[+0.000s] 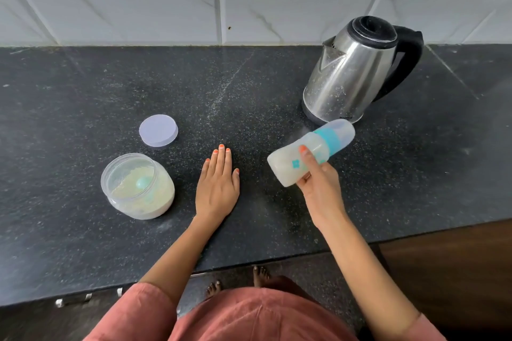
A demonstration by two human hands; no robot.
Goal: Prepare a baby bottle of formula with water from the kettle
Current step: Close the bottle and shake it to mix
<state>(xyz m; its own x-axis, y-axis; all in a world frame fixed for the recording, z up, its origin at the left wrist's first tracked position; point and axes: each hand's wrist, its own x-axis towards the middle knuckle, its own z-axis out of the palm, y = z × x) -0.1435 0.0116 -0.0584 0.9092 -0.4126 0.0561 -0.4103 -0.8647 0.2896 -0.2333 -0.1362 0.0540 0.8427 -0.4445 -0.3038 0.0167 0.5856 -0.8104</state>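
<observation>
A baby bottle (311, 152) is gripped in the right hand (321, 185) above a dark speckled counter (249, 86). The fingers are closed around the lower half of the bottle, with one fingertip pressed on its side and the thumb wrapped beneath. The bottle is tilted steeply, almost on its side, with its base pointed toward the left and its clear cap pointed up and to the right, toward the kettle (357, 72). A teal ring is seen between the cap and the body, and a pale, milky liquid is visible inside. The cap end is held just in front of the kettle's base, though contact between them cannot be judged. The left hand (217, 185) is laid flat on the counter, palm down, with the fingers straight and close together; nothing is held in it. To its left, an open jar (137, 185) of pale powder is placed, and a teal scoop (144, 183) is seen resting inside it. The jar's round lid (158, 130) is laid flat on the counter just behind the jar.
</observation>
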